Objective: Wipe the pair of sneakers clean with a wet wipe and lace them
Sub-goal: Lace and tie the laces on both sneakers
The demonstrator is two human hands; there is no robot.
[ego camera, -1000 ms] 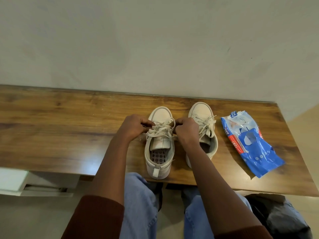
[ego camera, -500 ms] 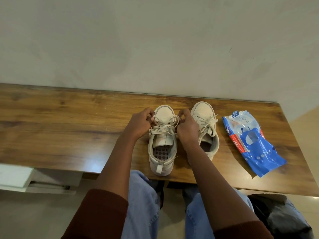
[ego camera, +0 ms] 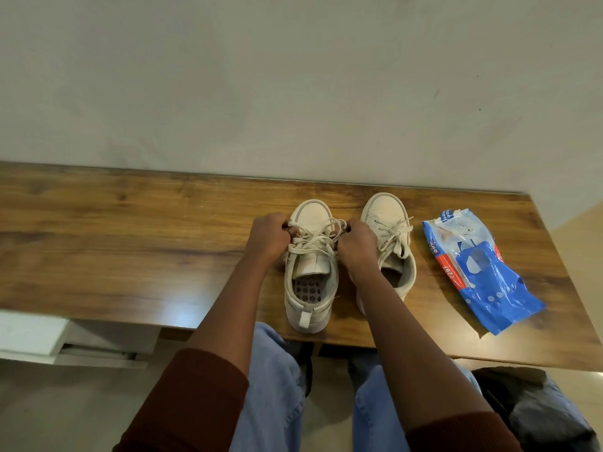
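Sneakers number two, both off-white, standing side by side on the right half of the one wooden table with toes toward its far edge; the left sneaker has its heel at the near edge, and the laced right sneaker sits just beside it. The left hand and right hand, fingers curled, each pinch a strand of the left sneaker's laces from opposite sides. One blue wet-wipe pack lies flat near the table's right edge, apart from the shoes.
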